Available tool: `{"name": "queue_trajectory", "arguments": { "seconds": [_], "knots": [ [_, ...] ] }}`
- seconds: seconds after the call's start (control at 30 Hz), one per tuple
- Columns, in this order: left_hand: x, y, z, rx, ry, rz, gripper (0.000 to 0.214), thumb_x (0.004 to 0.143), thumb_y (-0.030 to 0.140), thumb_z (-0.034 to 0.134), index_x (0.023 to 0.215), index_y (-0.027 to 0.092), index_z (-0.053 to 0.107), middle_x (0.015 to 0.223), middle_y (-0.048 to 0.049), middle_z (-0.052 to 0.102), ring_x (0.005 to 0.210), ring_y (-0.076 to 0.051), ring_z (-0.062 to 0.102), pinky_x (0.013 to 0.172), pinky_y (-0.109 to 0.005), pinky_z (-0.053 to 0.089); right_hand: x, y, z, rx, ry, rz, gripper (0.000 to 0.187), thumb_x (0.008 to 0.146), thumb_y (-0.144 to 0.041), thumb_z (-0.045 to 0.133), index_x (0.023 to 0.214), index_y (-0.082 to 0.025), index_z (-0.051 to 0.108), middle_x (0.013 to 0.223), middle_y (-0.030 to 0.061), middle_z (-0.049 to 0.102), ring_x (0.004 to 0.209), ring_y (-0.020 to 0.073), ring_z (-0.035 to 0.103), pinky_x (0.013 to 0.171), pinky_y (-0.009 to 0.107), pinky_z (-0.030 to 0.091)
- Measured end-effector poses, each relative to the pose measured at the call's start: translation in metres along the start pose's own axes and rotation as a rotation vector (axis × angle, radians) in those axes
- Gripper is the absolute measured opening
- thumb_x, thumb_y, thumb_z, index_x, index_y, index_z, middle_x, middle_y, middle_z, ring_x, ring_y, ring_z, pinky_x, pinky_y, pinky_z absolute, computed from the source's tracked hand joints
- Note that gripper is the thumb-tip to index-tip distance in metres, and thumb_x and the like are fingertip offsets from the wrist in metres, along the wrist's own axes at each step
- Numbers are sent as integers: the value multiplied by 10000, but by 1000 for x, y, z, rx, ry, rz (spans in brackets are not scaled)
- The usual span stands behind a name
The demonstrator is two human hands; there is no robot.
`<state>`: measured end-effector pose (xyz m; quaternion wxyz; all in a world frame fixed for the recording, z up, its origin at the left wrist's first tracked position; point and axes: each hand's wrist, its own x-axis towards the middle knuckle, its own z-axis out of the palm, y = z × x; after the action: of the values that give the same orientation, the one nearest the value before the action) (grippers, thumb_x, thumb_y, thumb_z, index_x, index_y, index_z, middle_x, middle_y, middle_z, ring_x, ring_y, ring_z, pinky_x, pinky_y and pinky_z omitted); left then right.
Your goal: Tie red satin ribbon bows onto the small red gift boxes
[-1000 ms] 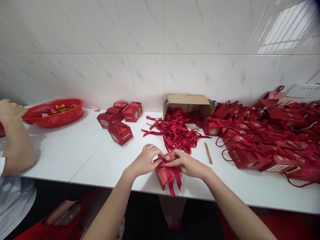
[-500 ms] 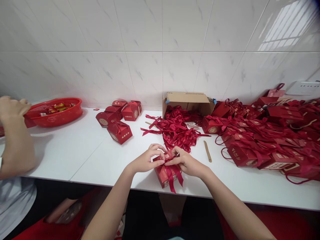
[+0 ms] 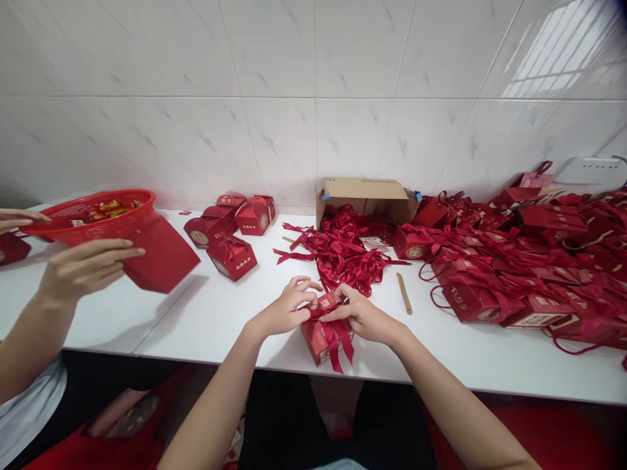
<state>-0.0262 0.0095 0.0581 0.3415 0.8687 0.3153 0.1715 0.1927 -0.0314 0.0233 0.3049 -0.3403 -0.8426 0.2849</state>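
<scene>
A red gift box (image 3: 316,341) with gold print stands at the table's front edge, between my two hands. Dark red ribbon (image 3: 334,349) is wrapped over its top, and the tails hang down its front. My left hand (image 3: 287,307) is at the box's upper left, thumb and fingers closed on the ribbon. On the upper right, my right hand (image 3: 362,315) pinches the ribbon near the knot. Fingers cover part of the knot. Just behind the box lies a heap of loose red ribbons (image 3: 350,261).
An open cardboard box (image 3: 365,189) backs the ribbon heap. Many tied gift boxes (image 3: 482,297) crowd the right. A flat wooden stick (image 3: 404,294) lies between. Several gift boxes (image 3: 231,256) stand left of centre. A co-worker's hand (image 3: 85,267) holds red card by a red basin (image 3: 105,225).
My left fingers have drawn slightly left, with a ribbon stretch now showing between my hands. The co-worker's hand has come forward with a red card piece; the basin appears tilted.
</scene>
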Motion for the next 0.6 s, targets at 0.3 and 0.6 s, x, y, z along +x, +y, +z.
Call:
{"name": "queue_trajectory", "arguments": {
  "seconds": [0.3,0.6],
  "knots": [
    [-5,-8,1,-204,-52,23,136,858,323,515,851,225,608,1322,-59,506,1307,-222,342,1078,-398,281,0,1,1,7,9,6,476,817,25,452,1039,-315,702,973,50,428,946,165,492,839,341,486],
    [-5,-4,-2,-52,-71,-46,75,720,150,542,762,211,539,1319,-54,494,1330,-249,264,1086,-438,254,-1,1,1,1,-3,3,480,840,9,434,1088,-321,678,985,54,431,979,175,489,900,380,460]
  ]
}}
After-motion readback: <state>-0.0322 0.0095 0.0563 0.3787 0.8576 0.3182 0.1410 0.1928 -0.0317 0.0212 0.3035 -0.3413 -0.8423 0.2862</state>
